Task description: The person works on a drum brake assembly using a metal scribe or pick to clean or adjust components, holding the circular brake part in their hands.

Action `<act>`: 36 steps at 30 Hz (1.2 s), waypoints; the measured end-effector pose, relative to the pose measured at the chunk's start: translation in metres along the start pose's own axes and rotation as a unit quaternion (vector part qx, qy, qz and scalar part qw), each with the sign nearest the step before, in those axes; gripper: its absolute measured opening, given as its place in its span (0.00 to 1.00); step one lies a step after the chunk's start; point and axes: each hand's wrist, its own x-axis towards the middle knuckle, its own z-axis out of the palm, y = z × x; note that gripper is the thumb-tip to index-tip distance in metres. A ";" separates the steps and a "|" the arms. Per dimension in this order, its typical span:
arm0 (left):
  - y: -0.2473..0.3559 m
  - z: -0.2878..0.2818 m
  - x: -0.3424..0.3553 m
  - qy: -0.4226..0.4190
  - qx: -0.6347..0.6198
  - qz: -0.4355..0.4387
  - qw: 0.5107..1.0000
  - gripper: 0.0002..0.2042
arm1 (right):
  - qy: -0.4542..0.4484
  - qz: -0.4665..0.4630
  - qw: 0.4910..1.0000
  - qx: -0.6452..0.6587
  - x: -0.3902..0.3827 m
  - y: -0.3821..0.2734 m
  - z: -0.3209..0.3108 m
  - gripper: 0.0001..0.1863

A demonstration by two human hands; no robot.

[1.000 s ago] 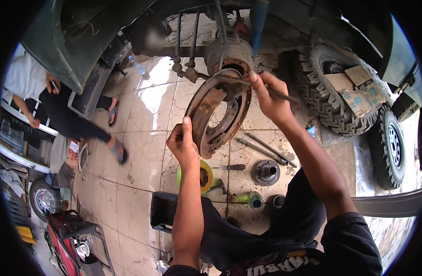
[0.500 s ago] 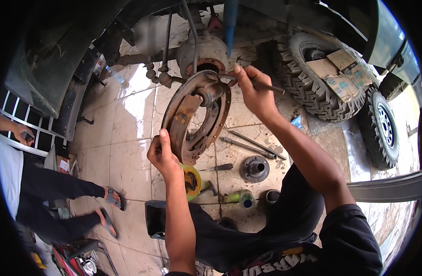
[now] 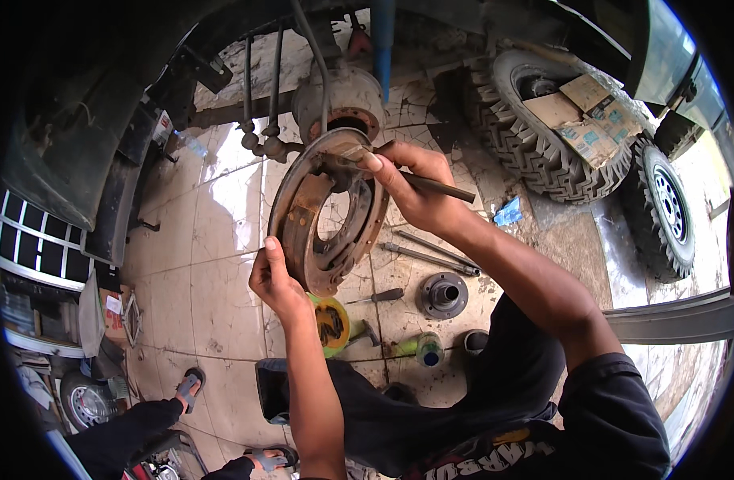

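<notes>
My left hand (image 3: 279,282) grips the lower left rim of a rusty brake backing plate (image 3: 283,216) with curved brake shoes on it, held tilted above the floor. In my right hand (image 3: 419,188) is a slim, dark-handled tool (image 3: 443,189), its kind unclear. The tool's far end lies against the upper part of the plate, partly behind my fingers. Directly behind the plate is a round axle end (image 3: 339,96) with a rust-coloured flange under the vehicle.
On the tiled floor lie metal rods (image 3: 431,258), a hub (image 3: 443,295), a screwdriver (image 3: 376,297), a yellow container (image 3: 331,326) and a green bottle (image 3: 428,350). Large tyres (image 3: 535,152) lie and lean at right. Another person's sandalled foot (image 3: 189,389) is at lower left.
My right hand has moved left and down, bringing the tool over the plate's upper part. The plate has shifted slightly left. The other person has moved toward the lower edge.
</notes>
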 end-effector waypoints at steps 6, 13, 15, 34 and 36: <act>-0.004 -0.006 0.000 -0.010 0.014 0.006 1.000 0.18 | 0.085 0.097 0.991 0.037 0.014 0.023 -0.001 0.20; -0.006 -0.006 0.002 -0.011 0.019 0.010 1.000 0.19 | 0.077 0.059 0.995 -0.009 0.011 0.029 -0.004 0.19; -0.013 -0.015 0.004 -0.030 0.041 0.011 0.999 0.16 | 0.074 0.073 0.994 -0.030 0.011 0.029 -0.002 0.19; -0.015 -0.020 0.008 -0.010 0.012 0.005 1.000 0.20 | 0.013 0.008 1.000 0.010 0.001 0.012 0.012 0.16; -0.012 -0.017 0.007 -0.006 0.015 0.002 1.000 0.20 | 0.036 0.065 0.997 0.013 0.012 0.036 0.000 0.17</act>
